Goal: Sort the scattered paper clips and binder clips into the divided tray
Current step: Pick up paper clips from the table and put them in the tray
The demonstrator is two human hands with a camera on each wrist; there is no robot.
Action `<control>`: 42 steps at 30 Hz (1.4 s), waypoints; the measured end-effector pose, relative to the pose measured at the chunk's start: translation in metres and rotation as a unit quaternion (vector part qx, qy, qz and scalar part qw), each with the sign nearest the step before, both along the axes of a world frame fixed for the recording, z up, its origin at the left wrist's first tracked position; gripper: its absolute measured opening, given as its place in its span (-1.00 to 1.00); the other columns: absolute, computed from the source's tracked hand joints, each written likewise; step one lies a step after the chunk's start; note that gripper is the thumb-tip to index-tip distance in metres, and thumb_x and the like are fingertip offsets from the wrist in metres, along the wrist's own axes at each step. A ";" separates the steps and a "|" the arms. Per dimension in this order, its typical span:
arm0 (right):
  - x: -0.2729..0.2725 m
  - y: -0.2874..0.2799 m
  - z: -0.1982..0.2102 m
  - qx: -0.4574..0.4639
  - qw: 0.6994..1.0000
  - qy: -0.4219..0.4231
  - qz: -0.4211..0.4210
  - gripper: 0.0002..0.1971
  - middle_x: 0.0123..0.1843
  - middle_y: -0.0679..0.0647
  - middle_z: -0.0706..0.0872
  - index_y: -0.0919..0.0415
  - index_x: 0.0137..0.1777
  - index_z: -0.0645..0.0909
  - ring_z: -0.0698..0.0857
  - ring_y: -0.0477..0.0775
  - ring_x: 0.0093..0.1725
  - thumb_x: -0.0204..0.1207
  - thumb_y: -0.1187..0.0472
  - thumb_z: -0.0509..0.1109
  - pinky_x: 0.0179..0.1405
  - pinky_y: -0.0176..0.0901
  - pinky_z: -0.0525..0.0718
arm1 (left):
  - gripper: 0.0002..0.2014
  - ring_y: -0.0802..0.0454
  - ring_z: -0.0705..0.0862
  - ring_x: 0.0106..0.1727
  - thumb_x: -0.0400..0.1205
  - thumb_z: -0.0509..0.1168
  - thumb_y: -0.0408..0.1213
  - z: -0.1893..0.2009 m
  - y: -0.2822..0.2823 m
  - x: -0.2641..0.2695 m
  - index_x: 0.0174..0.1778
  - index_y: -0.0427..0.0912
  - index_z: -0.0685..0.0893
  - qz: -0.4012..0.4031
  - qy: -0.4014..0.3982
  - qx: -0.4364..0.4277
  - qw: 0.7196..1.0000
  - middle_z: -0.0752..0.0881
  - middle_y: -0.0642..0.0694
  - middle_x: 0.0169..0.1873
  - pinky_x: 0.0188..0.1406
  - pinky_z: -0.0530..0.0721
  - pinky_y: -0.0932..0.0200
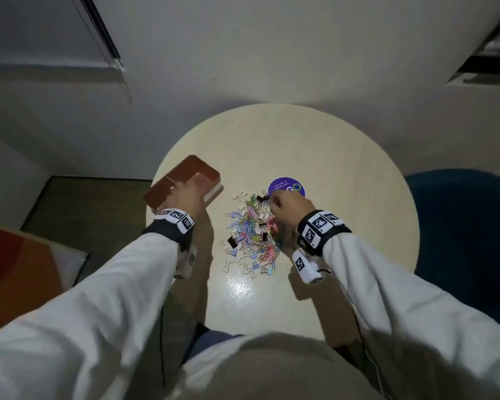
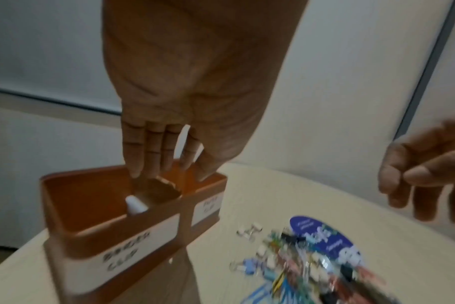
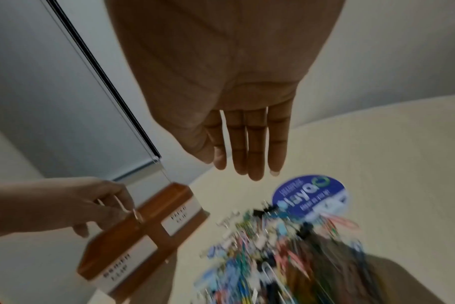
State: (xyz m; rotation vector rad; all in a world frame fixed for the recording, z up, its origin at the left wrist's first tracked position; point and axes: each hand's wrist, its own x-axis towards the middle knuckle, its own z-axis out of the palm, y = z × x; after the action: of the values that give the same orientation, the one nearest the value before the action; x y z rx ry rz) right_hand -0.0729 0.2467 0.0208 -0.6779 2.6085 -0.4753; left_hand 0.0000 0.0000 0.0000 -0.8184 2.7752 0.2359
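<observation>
A brown divided tray [image 1: 197,171] stands at the table's left, with white labels for binder clips and paper clips [image 2: 143,242]. My left hand [image 1: 179,189] hangs over it, fingers [image 2: 153,152] straight and pointing down into the binder clip compartment. A white binder clip [image 2: 135,205] sits in that compartment just below the fingertips. The mixed pile of coloured paper clips and binder clips [image 1: 254,235] covers the table's middle. My right hand [image 1: 273,202] hovers over the pile's far right edge, fingers [image 3: 255,144] extended and nothing visible in them. A black binder clip [image 1: 261,198] lies just by its fingertips.
A round purple sticker [image 1: 286,186] lies on the pale round table [image 1: 329,157] just beyond the pile. A blue chair [image 1: 459,226] is at the right, an orange cushion [image 1: 12,269] at the lower left. The tray sits near the table's left edge.
</observation>
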 end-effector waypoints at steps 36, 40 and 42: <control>0.038 0.094 -0.141 0.047 0.989 -0.123 -0.064 -0.76 0.12 0.18 0.51 0.22 0.13 0.44 0.55 0.21 -0.16 0.51 0.25 0.35 -0.22 -0.11 0.42 | -0.56 -0.26 0.67 0.18 0.66 0.36 -0.13 -0.090 0.164 0.049 0.41 -0.19 0.45 -0.131 -0.044 0.116 0.984 0.53 -0.28 0.31 0.07 0.71 -0.14; 0.041 0.097 -0.145 0.045 0.989 -0.130 -0.059 -0.73 0.12 0.18 0.49 0.22 0.13 0.42 0.54 0.20 -0.18 0.48 0.28 0.38 -0.26 -0.11 0.40 | -0.40 -0.27 0.59 0.26 0.56 0.44 0.05 -0.107 0.175 0.042 0.41 -0.14 0.41 -0.126 -0.047 0.085 0.987 0.48 -0.29 0.33 0.10 0.67 -0.14; 0.043 0.095 -0.146 0.051 0.988 -0.136 -0.045 -0.71 0.13 0.18 0.48 0.21 0.13 0.41 0.54 0.19 -0.18 0.46 0.29 0.39 -0.26 -0.10 0.42 | -0.38 -0.27 0.58 0.24 0.53 0.46 0.08 -0.111 0.179 0.041 0.39 -0.12 0.40 -0.125 -0.041 0.075 0.989 0.46 -0.27 0.32 0.07 0.66 -0.13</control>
State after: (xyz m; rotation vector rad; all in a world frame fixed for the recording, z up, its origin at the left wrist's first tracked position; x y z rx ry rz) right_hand -0.0299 0.3419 -0.1253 -0.4292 2.3936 -0.4240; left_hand 0.0408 0.1792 -0.1112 -0.4296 2.7087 0.3505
